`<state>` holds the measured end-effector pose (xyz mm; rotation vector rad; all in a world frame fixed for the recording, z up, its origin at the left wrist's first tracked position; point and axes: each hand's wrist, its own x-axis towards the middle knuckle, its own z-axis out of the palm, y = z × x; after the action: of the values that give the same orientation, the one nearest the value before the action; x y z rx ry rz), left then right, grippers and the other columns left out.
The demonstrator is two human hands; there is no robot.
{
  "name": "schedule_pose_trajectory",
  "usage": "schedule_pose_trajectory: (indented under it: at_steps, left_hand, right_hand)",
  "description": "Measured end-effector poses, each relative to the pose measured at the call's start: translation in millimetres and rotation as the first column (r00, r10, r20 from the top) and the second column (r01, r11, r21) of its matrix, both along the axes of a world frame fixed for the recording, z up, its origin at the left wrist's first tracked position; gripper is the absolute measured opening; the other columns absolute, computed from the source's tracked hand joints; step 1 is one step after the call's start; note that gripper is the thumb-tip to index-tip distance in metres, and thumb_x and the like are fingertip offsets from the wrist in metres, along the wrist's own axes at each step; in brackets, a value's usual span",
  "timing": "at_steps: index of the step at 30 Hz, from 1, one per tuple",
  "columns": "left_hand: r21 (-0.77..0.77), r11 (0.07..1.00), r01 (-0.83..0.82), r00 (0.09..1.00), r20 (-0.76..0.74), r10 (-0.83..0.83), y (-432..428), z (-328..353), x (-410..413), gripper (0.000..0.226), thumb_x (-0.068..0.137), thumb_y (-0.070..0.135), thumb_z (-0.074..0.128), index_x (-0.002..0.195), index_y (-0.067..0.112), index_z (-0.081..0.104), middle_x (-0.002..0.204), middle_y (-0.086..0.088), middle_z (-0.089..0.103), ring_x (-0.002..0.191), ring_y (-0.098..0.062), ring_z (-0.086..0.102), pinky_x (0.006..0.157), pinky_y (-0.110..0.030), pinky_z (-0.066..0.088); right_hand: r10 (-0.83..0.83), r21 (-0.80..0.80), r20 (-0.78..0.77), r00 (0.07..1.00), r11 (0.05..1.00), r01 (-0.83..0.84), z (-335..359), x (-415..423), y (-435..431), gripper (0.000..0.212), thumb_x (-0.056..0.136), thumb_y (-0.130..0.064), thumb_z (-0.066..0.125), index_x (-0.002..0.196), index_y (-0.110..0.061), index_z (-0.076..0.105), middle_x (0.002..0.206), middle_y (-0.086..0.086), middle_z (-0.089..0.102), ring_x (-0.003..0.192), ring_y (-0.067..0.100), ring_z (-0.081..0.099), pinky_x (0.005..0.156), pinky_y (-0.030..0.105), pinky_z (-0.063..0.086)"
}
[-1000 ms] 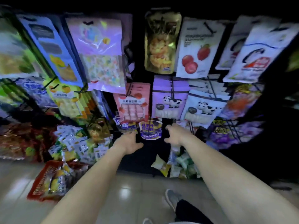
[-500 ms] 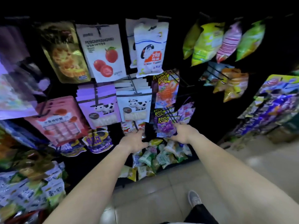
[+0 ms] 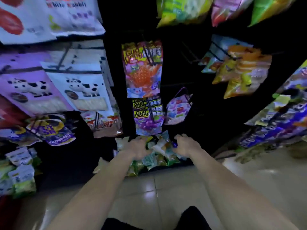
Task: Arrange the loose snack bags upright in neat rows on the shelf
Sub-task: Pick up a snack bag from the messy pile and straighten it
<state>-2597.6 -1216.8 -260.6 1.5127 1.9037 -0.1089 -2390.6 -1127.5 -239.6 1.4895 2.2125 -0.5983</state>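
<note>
Heap of small green-and-white foil snack bags lower centre on dark bottom shelf, tumbled, between hands. Left hand fingers curled into heap, grip unclear; right hand at right edge, closure unclear. Both equally near.

Two bare hands are in view, the left hand and the right hand, each with one forearm. Two cow-print bags hang side by side, one purple cow bag and one white cow bag. On the middle hooks hangs one strawberry Guo Dong bag, and under it hang at least three grape Guo Dong bags one behind another. Beside them hangs one pink-and-white bag. The small loose snack bags on the bottom shelf are a blurred pile; the exact number cannot be told, but they are more than six. At least three orange-and-yellow bags hang at the right.
</note>
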Motion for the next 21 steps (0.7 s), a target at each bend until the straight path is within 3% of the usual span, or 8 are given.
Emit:
schedule_pose_trajectory:
  at_steps: [2, 7, 9, 12, 16, 21]
  left_hand:
    - [-0.015, 1.000, 0.007, 1.000, -0.017, -0.007, 14.8, -53.4, -0.2, 0.078, 0.093, 0.057, 0.049, 0.154, 0.018, 0.021, 0.154, -0.014, 0.031, 0.121, -0.029, 0.050, 0.092, -0.043, 0.048]
    - [-0.051, 0.989, 0.142, 0.938, -0.311, -0.151, 57.5, -210.6, -13.1, 0.067, 0.089, 0.058, 0.051, 0.141, 0.017, 0.037, 0.138, -0.012, 0.044, 0.121, -0.033, 0.047, 0.089, -0.044, 0.048]
    - [0.003, 0.984, 0.178, 0.909, -0.384, -0.163, 73.3, -272.3, -17.8, 0.069, 0.088, 0.058, 0.051, 0.142, 0.018, 0.036, 0.139, -0.011, 0.044, 0.124, -0.033, 0.045, 0.090, -0.044, 0.047]
    - [0.065, 0.984, 0.166, 0.920, -0.371, -0.131, 86.9, -348.2, -20.1, 0.072, 0.089, 0.059, 0.052, 0.146, 0.020, 0.033, 0.145, -0.011, 0.041, 0.129, -0.034, 0.041, 0.096, -0.046, 0.045]
    - [0.102, 0.989, 0.103, 0.937, -0.345, -0.062, 70.1, -403.8, -17.1, 0.076, 0.089, 0.060, 0.050, 0.151, 0.022, 0.026, 0.153, -0.009, 0.033, 0.136, -0.033, 0.036, 0.098, -0.048, 0.044]
    - [0.049, 0.994, 0.093, 0.952, -0.298, -0.074, 17.6, -415.5, 8.0, 0.076, 0.088, 0.060, 0.052, 0.150, 0.023, 0.029, 0.156, -0.009, 0.031, 0.139, -0.030, 0.034, 0.104, -0.048, 0.042]
  right_hand:
    - [0.008, -0.009, 0.009, 1.000, 1.000, -0.008, -59.3, 2.7, 16.0, 0.070, 0.092, -0.048, 0.059, 0.151, -0.018, 0.033, 0.149, 0.012, 0.034, 0.125, 0.034, 0.049, 0.095, 0.042, 0.049]
    - [0.043, 0.012, 0.030, 0.999, 0.999, -0.044, -230.6, -10.7, 56.0, 0.064, 0.090, -0.048, 0.060, 0.145, -0.022, 0.040, 0.143, 0.012, 0.040, 0.120, 0.034, 0.050, 0.091, 0.041, 0.049]
    - [0.062, 0.006, 0.005, 0.998, 0.998, -0.062, -294.2, -18.8, 70.7, 0.064, 0.087, -0.049, 0.060, 0.143, -0.023, 0.043, 0.140, 0.012, 0.042, 0.116, 0.033, 0.051, 0.087, 0.039, 0.048]
    - [0.122, 0.054, 0.009, 0.992, 0.991, -0.122, -370.2, -30.1, 82.2, 0.067, 0.086, -0.052, 0.059, 0.144, -0.023, 0.041, 0.136, 0.010, 0.043, 0.113, 0.031, 0.051, 0.082, 0.038, 0.046]
    - [0.167, 0.162, 0.025, 0.986, 0.972, -0.169, -427.7, -25.0, 68.3, 0.068, 0.086, -0.053, 0.060, 0.144, -0.023, 0.041, 0.138, 0.011, 0.044, 0.119, 0.031, 0.050, 0.089, 0.039, 0.046]
    - [0.166, 0.093, 0.022, 0.986, 0.981, -0.168, -434.5, 6.1, 28.7, 0.073, 0.085, -0.056, 0.058, 0.145, -0.021, 0.040, 0.144, 0.011, 0.044, 0.126, 0.032, 0.046, 0.096, 0.040, 0.045]
